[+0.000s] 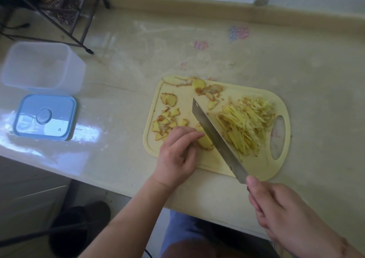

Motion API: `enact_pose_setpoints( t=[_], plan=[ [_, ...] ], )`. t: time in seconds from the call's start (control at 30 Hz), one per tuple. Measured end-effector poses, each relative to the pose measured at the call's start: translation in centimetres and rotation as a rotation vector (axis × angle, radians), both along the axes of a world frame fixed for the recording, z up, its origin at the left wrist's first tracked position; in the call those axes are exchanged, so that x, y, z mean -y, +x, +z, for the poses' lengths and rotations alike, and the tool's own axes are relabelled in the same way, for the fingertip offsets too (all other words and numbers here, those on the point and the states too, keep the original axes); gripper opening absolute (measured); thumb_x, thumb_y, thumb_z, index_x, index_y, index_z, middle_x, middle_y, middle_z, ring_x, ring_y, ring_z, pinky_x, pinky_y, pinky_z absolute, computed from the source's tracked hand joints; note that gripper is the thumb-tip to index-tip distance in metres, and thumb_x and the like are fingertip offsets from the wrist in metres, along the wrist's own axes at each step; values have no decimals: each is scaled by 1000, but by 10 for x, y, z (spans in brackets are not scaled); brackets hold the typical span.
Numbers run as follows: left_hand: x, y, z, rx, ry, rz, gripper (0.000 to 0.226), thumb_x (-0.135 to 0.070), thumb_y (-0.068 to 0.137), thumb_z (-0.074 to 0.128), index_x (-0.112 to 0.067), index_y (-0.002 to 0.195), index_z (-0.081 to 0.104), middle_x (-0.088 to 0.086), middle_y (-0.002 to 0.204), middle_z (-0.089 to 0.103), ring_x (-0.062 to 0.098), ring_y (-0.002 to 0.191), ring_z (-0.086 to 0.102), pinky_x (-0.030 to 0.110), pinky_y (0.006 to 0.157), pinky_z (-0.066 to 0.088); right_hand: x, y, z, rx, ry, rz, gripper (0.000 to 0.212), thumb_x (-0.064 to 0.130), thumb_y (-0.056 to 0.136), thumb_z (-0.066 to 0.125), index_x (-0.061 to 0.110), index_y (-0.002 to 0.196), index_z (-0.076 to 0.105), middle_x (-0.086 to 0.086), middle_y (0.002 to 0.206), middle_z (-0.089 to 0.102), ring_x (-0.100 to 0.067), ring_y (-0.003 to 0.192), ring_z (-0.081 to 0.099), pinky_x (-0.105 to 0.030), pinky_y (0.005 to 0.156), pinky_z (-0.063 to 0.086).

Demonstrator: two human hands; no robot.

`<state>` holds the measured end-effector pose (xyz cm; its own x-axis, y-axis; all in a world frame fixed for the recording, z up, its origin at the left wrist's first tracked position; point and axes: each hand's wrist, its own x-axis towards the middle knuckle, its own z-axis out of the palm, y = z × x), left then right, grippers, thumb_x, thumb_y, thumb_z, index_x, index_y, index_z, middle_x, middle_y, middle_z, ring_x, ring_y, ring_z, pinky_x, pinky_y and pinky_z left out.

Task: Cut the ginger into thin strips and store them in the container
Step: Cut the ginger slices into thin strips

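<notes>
My right hand point(280, 208) grips the knife point(217, 137), left fingers point(189, 134) curled pinning the ginger point(205, 142) beside the strips point(246, 123) on the board point(223, 163); I'm mid-slicing, so next needs thin, even cuts.

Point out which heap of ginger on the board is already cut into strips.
The heap of strips right of the cleaver, by the cutting board's handle hole. Left of the blade lie only flat slices and peel scraps.
</notes>
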<state>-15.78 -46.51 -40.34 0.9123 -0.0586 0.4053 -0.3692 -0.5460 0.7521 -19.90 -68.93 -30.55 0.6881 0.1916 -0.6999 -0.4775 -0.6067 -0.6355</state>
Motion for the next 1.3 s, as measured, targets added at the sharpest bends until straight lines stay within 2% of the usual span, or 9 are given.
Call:
enact_pose_setpoints(
  t=[0.13, 0.27, 0.33, 0.43, 0.57, 0.7, 0.87, 1.1, 1.3],
  plan=[
    [-4, 1, 6, -94, -180, 172, 10, -20, 93, 68, -13, 97, 75, -2, 94, 71, 13, 90, 68, 25, 82, 53, 0, -1, -1, -35, 30, -40, 75, 86, 73, 28, 13, 63, 39, 2, 45, 36, -8, 40, 31, -16, 42, 28],
    [-3, 3, 9, -178, -345, 296, 11, -17, 91, 69, -22, 99, 75, -15, 94, 72, 10, 89, 70, 23, 82, 52, 2, 1, 1, -94, 45, -68, 62, 72, 80, 33, 13, 62, 39, 3, 45, 36, -6, 37, 29, -13, 37, 25],
    [-2, 2, 7, -132, -259, 252, 14, -11, 92, 66, -18, 99, 76, -11, 97, 72, 11, 92, 69, 25, 84, 53, 2, 0, 2, -94, 45, -64, 64, 76, 81, 32, 15, 61, 39, 4, 45, 35, -6, 37, 29, -12, 38, 25],
    [-1, -1, 1, 36, 44, -3, 16, 4, 91, 61, -1, 97, 75, 8, 101, 70, 26, 97, 67, 38, 85, 54, 0, -1, 3, -73, 13, -42, 73, 88, 72, 28, 17, 61, 41, 4, 45, 37, -6, 39, 32, -14, 41, 27],
    [5, -2, -7, 67, 296, -110, 9, -4, 90, 71, 3, 94, 75, 13, 101, 71, 34, 98, 66, 44, 86, 52, 0, -3, 0, 6, -36, 1, 82, 94, 65, 23, 14, 66, 37, 4, 47, 32, -7, 41, 31, -19, 45, 28],
    [9, -1, -5, 70, 312, -78, 9, -2, 88, 73, 4, 95, 74, 14, 100, 70, 32, 96, 64, 39, 91, 52, 0, -4, -2, 55, -50, 5, 82, 92, 68, 22, 11, 70, 35, 3, 51, 30, -8, 45, 30, -30, 52, 29],
    [9, -1, -4, 47, 337, -76, 10, -2, 87, 71, 3, 95, 74, 14, 103, 70, 32, 99, 63, 38, 94, 51, 1, -6, -4, 42, -81, 12, 90, 99, 62, 17, 11, 68, 36, 3, 49, 32, -7, 45, 31, -30, 52, 31],
    [8, 1, -3, 12, 308, -70, 10, -3, 87, 72, 2, 95, 74, 12, 104, 70, 30, 99, 64, 37, 95, 51, -4, -8, -7, 39, -99, 9, 81, 89, 68, 20, 10, 66, 36, 3, 48, 33, -7, 45, 32, -31, 53, 32],
    [9, 0, -2, 27, 309, -64, 9, -4, 88, 72, 2, 95, 74, 13, 101, 70, 30, 95, 65, 35, 94, 51, -9, 15, -15, 141, -117, 8, 75, 85, 72, 16, 15, 56, 36, 5, 43, 38, -9, 41, 36, -32, 53, 34]
  ],
)
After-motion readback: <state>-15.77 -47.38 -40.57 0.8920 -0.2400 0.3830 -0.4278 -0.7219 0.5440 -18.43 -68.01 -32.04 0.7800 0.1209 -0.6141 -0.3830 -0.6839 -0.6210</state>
